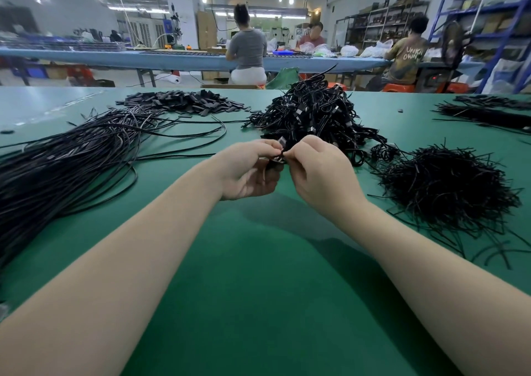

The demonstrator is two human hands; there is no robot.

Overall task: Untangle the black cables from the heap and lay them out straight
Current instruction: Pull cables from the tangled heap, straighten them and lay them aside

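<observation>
A tall heap of tangled black cables (313, 111) rises on the green table (258, 275) just beyond my hands. My left hand (247, 171) and my right hand (319, 168) meet in front of it, both pinching one small coiled black cable (280, 153) between fingertips and thumbs. A plug end of it shows above my left fingers; the rest is hidden in my palms. To the left, a long bundle of straightened black cables (66, 157) lies fanned across the table.
A mound of short black ties (448, 186) lies at the right. Flat black pieces (184, 102) are piled at the back left, more black strands (488, 108) at the far right. Three people sit at a blue bench (172, 59) behind.
</observation>
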